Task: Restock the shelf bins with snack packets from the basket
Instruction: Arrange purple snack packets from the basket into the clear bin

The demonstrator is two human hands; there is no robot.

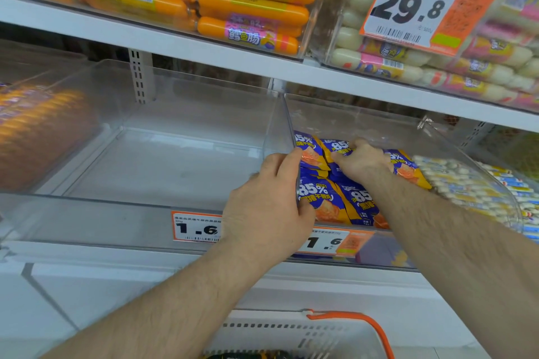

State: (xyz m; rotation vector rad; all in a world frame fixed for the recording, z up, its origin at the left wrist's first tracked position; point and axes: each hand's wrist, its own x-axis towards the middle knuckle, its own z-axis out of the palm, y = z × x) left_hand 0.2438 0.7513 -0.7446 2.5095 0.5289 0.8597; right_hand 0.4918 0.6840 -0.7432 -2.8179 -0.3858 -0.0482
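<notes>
Several blue and orange snack packets (323, 198) lie in the right clear shelf bin (364, 125). My right hand (361, 160) reaches into that bin and its fingers curl round packets at the back. My left hand (271, 204) grips the clear divider wall between the two bins, its fingers touching the front packets. The left clear bin (163, 166) holds nothing. A white basket (291, 332) with an orange handle (358, 320) sits low in front, and a dark and yellow packet edge shows at the bottom.
Two orange price tags reading 1.6 (197, 227) hang on the bin fronts. Orange sausages (250, 0) and pale sausage packs fill the upper shelf behind a 29.8 sign (417, 0). Small white packets (466, 183) fill the bin to the right.
</notes>
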